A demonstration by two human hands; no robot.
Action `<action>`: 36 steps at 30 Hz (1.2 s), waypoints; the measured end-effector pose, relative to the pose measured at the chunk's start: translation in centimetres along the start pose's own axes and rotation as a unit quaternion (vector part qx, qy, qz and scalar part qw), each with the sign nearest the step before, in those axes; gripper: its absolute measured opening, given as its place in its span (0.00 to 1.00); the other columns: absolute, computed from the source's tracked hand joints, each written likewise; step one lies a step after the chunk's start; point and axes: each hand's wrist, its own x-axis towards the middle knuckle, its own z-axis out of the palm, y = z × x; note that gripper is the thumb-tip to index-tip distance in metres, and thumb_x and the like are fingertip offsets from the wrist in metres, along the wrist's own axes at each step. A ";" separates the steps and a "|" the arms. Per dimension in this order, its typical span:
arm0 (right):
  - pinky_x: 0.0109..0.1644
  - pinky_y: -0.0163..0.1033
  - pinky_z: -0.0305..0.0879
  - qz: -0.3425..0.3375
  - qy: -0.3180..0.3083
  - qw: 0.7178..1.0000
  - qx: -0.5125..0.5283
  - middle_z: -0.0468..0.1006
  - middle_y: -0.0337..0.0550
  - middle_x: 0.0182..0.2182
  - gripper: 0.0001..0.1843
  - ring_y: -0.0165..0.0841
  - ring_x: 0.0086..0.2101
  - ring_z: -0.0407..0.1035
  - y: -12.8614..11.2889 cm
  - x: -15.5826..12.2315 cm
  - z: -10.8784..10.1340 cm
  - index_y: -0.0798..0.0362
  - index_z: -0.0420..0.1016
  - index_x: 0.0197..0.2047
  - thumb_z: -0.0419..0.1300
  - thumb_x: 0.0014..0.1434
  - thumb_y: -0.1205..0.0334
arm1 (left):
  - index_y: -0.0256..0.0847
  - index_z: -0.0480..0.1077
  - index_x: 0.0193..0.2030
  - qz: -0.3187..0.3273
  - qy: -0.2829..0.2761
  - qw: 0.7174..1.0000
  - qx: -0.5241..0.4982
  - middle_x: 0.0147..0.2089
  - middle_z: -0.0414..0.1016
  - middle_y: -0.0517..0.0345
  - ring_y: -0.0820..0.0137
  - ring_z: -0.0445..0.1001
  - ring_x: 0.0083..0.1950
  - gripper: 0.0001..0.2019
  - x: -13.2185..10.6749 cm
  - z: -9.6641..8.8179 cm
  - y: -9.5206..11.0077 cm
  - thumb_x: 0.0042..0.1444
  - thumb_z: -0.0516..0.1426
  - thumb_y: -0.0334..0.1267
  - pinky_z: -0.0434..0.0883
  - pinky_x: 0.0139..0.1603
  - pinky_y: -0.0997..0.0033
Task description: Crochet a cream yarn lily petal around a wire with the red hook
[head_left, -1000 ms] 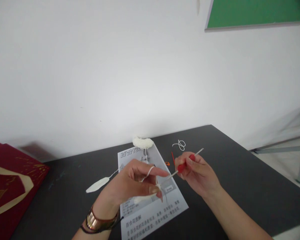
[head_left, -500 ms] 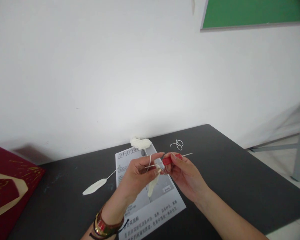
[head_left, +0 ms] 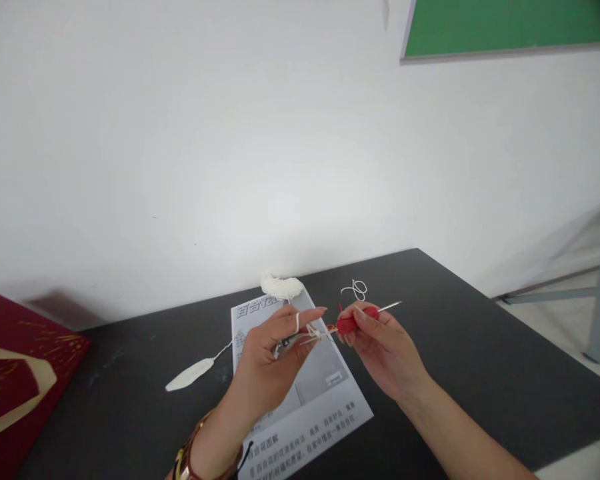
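My right hand (head_left: 380,350) is closed on a red-handled crochet hook (head_left: 360,319) whose metal tail points up to the right. The hook's tip meets white yarn (head_left: 314,332) held by my left hand (head_left: 275,353). That hand pinches a small white crocheted piece, with the yarn looped over its raised index finger. The strand runs back to a small white yarn ball (head_left: 281,287) at the far edge of the black table (head_left: 480,360). Both hands hover above a printed instruction sheet (head_left: 300,393).
A finished white crocheted petal (head_left: 190,375) lies left of the sheet. A loose loop of white yarn (head_left: 356,289) sits behind my right hand. A dark red bag with gold print (head_left: 15,387) lies at the table's left end. A white wall stands behind; a green board hangs top right.
My right hand has drawn the hook back to the right, out of the stitch. My left hand has turned palm up, and the hanging white piece is now tucked under its fingers.
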 end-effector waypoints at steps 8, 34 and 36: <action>0.30 0.33 0.64 0.020 0.003 1.000 0.001 0.76 0.40 0.23 0.09 0.27 0.23 0.67 0.0 0.0 -0.1 0.55 0.79 0.31 0.64 0.55 0.58 | 0.46 0.77 0.46 0.033 0.024 0.998 0.039 0.35 0.73 0.56 0.68 0.70 0.37 0.14 -0.1 0.5 0.5 0.54 0.58 0.29 0.66 0.36 0.72; 0.31 0.40 0.62 -0.315 -0.038 0.885 -0.341 0.74 0.42 0.27 0.11 0.32 0.27 0.66 -1.0 -1.5 -1.5 0.52 0.78 0.38 0.55 0.60 0.71 | 0.39 0.73 0.49 -0.141 0.057 0.988 -0.016 0.31 0.72 0.60 0.69 0.71 0.37 0.18 0.3 0.5 0.8 0.49 0.61 0.31 0.64 0.41 0.69; 0.33 0.43 0.64 -0.377 -0.086 0.823 -0.417 0.75 0.44 0.28 0.14 0.34 0.29 0.67 -1.2 -1.8 -1.3 0.54 0.76 0.43 0.56 0.56 0.75 | 0.41 0.66 0.58 -0.163 0.069 0.983 -0.050 0.28 0.69 0.64 0.73 0.67 0.30 0.28 0.4 0.6 0.5 0.48 0.62 0.32 0.63 0.35 0.71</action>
